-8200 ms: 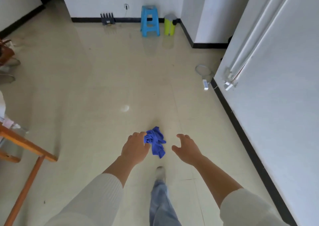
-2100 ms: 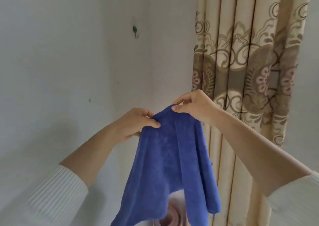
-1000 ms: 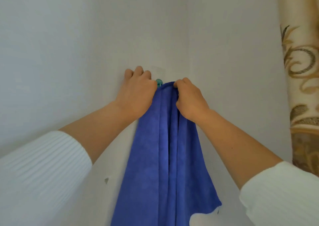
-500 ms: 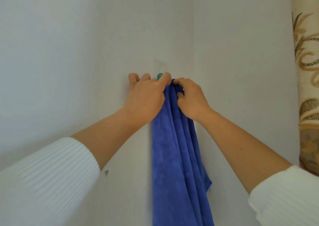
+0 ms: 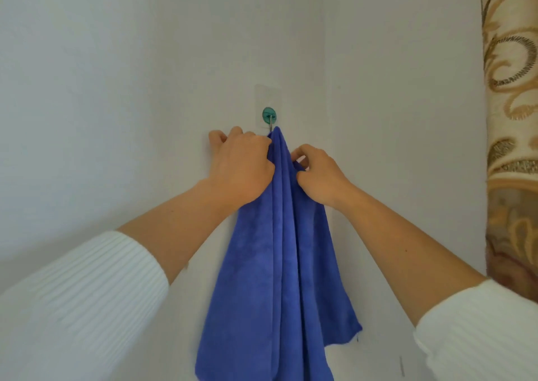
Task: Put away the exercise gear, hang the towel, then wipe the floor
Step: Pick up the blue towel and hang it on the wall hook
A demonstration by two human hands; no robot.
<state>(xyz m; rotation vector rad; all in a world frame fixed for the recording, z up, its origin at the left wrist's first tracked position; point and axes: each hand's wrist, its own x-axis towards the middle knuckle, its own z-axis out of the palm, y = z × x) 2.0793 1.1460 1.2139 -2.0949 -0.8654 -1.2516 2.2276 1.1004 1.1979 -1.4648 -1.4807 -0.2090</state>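
Head view: a deep blue, soft-pile cloth towel (image 5: 279,249) hangs in long vertical folds from a small wall hook with a round green cap and a thin metal prong (image 5: 269,116), fixed on a clear adhesive patch to the white painted wall (image 5: 116,89). The towel's bunched top sits on the prong, just above and between the two hands. The left hand (image 5: 243,168) is closed on the towel's left edge near the top, thumb side against the fabric; its outer fingertips (image 5: 217,139) press on the wall to the left of the hook. The right hand (image 5: 320,173) pinches a fold of the towel's right edge between thumb and forefinger, slightly lower than the left hand. Below both hands the towel spreads wider and falls past the bottom of the frame. Both forearms are bare, with ribbed white knit sleeves (image 5: 87,293) pushed up. Well to the right of the right hand hangs a cream curtain with gold and brown scroll pattern (image 5: 512,118).
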